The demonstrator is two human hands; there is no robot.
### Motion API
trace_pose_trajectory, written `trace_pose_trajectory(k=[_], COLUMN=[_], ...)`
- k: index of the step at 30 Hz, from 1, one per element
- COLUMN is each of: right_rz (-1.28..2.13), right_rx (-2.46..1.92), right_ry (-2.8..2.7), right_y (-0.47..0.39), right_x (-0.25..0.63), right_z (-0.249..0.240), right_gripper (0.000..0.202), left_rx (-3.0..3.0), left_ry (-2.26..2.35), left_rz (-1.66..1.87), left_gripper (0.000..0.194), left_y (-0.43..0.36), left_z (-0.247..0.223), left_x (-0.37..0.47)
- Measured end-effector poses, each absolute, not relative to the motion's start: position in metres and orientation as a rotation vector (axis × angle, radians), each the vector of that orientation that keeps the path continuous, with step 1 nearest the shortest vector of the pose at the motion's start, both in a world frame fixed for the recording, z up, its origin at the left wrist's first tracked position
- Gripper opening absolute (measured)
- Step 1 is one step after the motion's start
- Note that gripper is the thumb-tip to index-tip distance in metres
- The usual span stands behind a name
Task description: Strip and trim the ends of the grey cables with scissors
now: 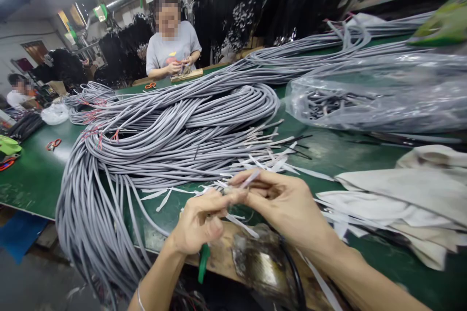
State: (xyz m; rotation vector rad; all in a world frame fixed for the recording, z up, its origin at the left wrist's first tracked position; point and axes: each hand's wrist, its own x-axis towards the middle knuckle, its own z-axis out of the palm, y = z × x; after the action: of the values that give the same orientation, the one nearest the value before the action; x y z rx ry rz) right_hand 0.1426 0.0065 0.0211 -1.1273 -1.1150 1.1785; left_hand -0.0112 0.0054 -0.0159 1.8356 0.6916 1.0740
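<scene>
My left hand [200, 218] and my right hand [282, 199] meet fingertip to fingertip above the near edge of the table. Between the thumb and fingers of my right hand is a thin pale strip [250, 179], its end sticking up. The fingers of my left hand are bent and closed at the same spot; blur and the fingers hide what they grip. One grey cable [151, 223] runs up to my left wrist and passes out of sight there. Just beyond my hands lie loose white strips [275, 161] and the stripped ends of grey cables [251, 138].
A large bundle of grey cables [175, 112] crosses the green table [328, 150] and hangs over its front. At right are a clear plastic bag [383, 107] of dark parts and white cloth [401, 194]. Orange-handled scissors [53, 144] lie left. A co-worker [173, 48] sits opposite.
</scene>
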Motion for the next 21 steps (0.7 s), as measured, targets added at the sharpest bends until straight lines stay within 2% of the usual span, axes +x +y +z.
trace_pose_trajectory(k=[6, 11, 15, 17, 19, 21], right_rz=[1.249, 1.346, 1.335, 1.277, 1.211, 1.147], right_rx=[-1.122, -1.141, -1.101, -1.095, -1.105, -1.121], right_ry=[-1.004, -1.008, -1.189, -1.312, -1.373, -1.357], right_y=[0.003, 0.005, 0.008, 0.008, 0.007, 0.007], right_x=[0.135, 0.137, 0.143, 0.144, 0.142, 0.139], right_z=[0.029, 0.028, 0.027, 0.026, 0.024, 0.020], right_gripper=[0.023, 0.025, 0.021, 0.025, 0.029, 0.024], left_rx=[1.699, 1.563, 1.397, 1.307, 1.269, 1.299], left_ry=[0.598, 0.379, 0.435, 0.496, 0.537, 0.585], left_rz=[1.321, 1.363, 1.236, 1.151, 1.129, 1.129], left_gripper=[0.051, 0.036, 0.049, 0.056, 0.053, 0.049], left_y=[0.003, 0.004, 0.005, 0.007, 0.008, 0.007], left_z=[-0.021, -0.020, -0.012, -0.010, -0.009, -0.009], left_x=[-0.014, -0.012, -0.007, -0.004, -0.002, -0.001])
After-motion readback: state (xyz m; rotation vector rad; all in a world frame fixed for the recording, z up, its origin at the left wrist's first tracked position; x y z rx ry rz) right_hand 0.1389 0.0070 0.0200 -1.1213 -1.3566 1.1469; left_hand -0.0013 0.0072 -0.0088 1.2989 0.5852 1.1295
